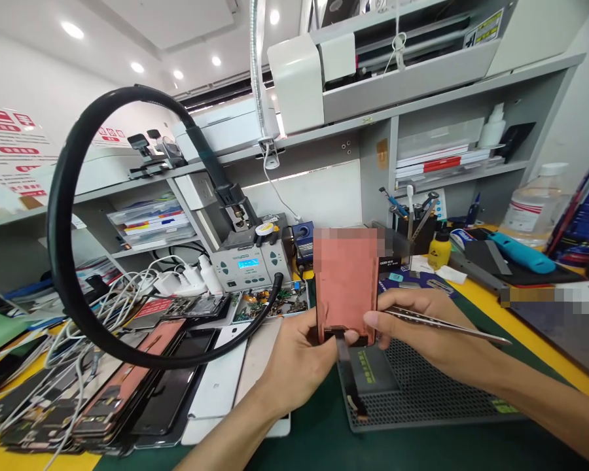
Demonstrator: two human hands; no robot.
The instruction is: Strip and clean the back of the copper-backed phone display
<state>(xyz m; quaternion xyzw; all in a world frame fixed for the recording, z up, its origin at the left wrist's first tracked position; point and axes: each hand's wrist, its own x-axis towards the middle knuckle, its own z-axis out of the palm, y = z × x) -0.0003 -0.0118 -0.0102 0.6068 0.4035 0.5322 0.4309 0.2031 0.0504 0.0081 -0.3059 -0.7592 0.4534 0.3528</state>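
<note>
My left hand (297, 360) grips the lower edge of a phone screen (346, 284), which stands upright with its copper-coloured back facing me. A dark flex cable (349, 373) hangs from its bottom edge, beside my left thumb. My right hand (417, 320) is closed around metal tweezers (446, 329), whose length points off to the right across the hand. Its thumb and fingers also touch the screen's lower right side. Below both hands lies a grey perforated work mat (422, 402) with a dark flat panel in it.
A hot-air station (250, 265) stands behind, its thick black hose (61, 261) looping across the left. Phones and phone parts (167, 379) lie in rows at the left among white cables. At the right are a yellow bottle (440, 250), a blue-handled tool (525, 252) and a large clear bottle (535, 199).
</note>
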